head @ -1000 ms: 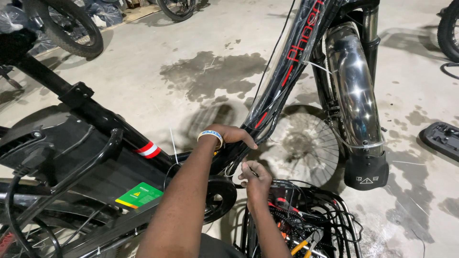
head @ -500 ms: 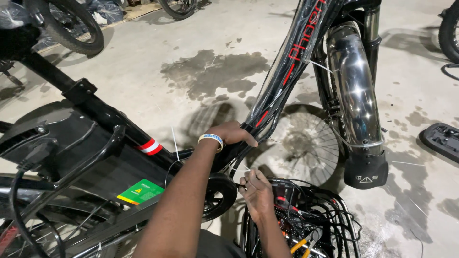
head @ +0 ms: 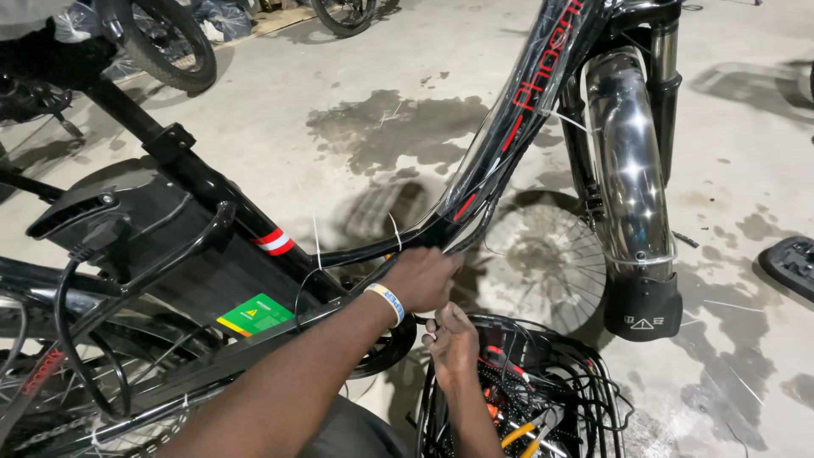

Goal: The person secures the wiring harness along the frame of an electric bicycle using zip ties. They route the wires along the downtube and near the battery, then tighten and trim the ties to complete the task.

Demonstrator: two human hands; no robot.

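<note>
The left hand [head: 421, 277] has its grip curled around the black bicycle frame tube [head: 475, 191] and the cables along it. Just below, the right hand [head: 452, 339] is half closed; what it pinches is hidden. Beneath it, a black wire basket [head: 585, 390], cut off at the edge, holds tools.

Both arms are bare, with no sleeves visible. The left hand [head: 420, 278] has a white wristband [head: 388, 303] with small blue print around the wrist. The right hand [head: 452, 343] wears nothing, no glove and no ring
</note>
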